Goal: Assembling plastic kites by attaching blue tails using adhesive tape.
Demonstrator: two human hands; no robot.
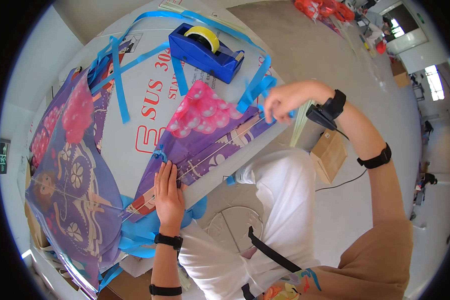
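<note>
A folded purple kite (pixel 205 142) with pink puffs printed on it lies across the table's near edge; a thin pale rod or string runs along it. My left hand (pixel 169 197) rests flat on the kite's left part, fingers stretched out together, just below a small blue knot (pixel 160 153). At the kite's right end my right hand (pixel 287 102) is raised with curled fingers, slightly blurred, gripping blue ribbon (pixel 266 86) near the tip. Loops of that ribbon run over the table's far side.
Beyond the kite stands a blue tape dispenser (pixel 205 52) with a yellow roll. More printed purple kites (pixel 75 190) hang over the table's left side. Printed white sheeting (pixel 130 90) covers the table. A cardboard box (pixel 329 156) sits on the floor to the right, beside a cable.
</note>
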